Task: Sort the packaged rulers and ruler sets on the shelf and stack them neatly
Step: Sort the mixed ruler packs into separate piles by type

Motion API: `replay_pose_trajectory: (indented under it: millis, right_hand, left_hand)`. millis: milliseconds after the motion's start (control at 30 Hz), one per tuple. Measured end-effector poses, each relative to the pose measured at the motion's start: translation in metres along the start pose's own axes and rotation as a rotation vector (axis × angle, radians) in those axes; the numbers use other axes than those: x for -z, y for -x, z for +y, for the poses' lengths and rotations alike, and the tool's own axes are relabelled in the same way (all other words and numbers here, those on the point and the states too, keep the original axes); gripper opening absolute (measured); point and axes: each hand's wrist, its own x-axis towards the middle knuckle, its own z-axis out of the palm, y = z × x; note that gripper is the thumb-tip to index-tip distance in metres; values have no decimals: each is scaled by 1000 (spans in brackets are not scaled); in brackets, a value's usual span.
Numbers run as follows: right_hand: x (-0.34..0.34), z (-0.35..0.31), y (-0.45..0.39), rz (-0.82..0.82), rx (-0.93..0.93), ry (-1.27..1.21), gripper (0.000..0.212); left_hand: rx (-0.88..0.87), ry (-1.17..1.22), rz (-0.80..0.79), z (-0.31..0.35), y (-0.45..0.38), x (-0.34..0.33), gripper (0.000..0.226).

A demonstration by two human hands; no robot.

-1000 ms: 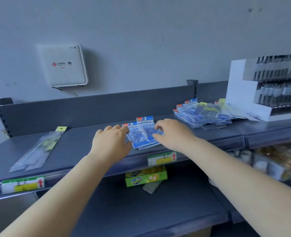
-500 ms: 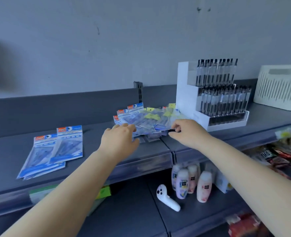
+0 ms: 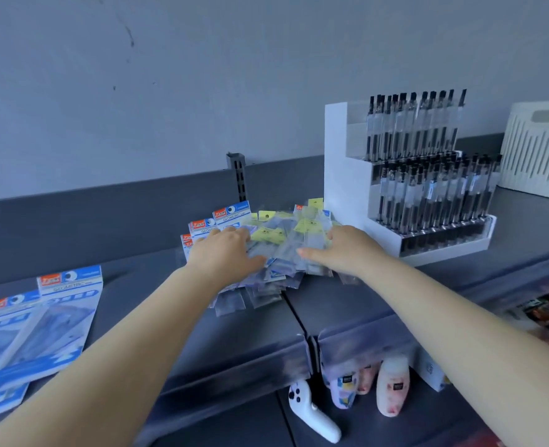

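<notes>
A loose pile of clear ruler packets with yellow tags (image 3: 283, 250) lies on the grey shelf (image 3: 257, 321), over blue-headed geometric set packs (image 3: 224, 217) that stick out at its back left. My left hand (image 3: 224, 253) rests flat on the pile's left side, fingers spread. My right hand (image 3: 344, 250) lies palm down on the pile's right side, thumb pointing left. Neither hand has a packet lifted. A small stack of blue ruler set packs (image 3: 37, 327) lies at the near left of the shelf.
A white tiered display of black pens (image 3: 425, 185) stands just right of the pile. A cream slotted basket (image 3: 541, 150) sits at the far right. On the lower shelf are a white controller (image 3: 312, 414) and several small bottles (image 3: 392, 385).
Both hands left the blue set stack and reached right onto the mixed pile. The view swung right, so the blue stack now lies at the left edge.
</notes>
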Motion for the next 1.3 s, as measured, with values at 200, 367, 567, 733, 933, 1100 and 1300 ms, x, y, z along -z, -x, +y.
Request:
replay_pose_trajectory:
  millis: [200, 367, 567, 733, 933, 1100, 1300]
  right_hand:
    - [0, -8, -25, -65, -65, -57, 70]
    - [3, -9, -30, -79, -99, -283, 30]
    - [-5, -16, -16, 150, 19, -467, 22]
    - [-9, -37, 9, 235, 31, -854, 23]
    - [-20, -87, 47, 99, 132, -1179, 21]
    - [-44, -151, 78, -199, 237, -1322, 19]
    - [-71, -245, 117, -414, 313, -1338, 19]
  left_hand:
    - [89, 123, -118, -18, -29, 1, 40]
    - [108, 213, -85, -38, -37, 0, 34]
    - [173, 421, 64, -47, -18, 6, 14]
    - [272, 633, 170, -60, 15, 18, 10]
    - [387, 1067, 326, -85, 73, 30, 6]
    - [446, 1246, 427, -121, 127, 36, 14]
    - [496, 1252, 517, -201, 194, 55, 13]
